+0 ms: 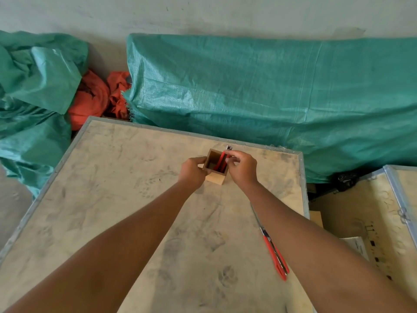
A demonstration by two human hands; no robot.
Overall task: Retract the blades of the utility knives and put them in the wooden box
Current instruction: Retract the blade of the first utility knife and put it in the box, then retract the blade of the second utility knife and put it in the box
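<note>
Left hand (192, 171) gripping square wooden box (214, 175); right hand (242, 168) pinching slim red knife (222, 160) inside.

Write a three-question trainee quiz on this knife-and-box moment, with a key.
1. True or false: the wooden box already holds a red knife.
2. Which hand steadies the box? A) left hand B) right hand
3. Fill in: one red utility knife lies on the crate top beside the right ____.

Key: 1 true; 2 A; 3 forearm.
</note>
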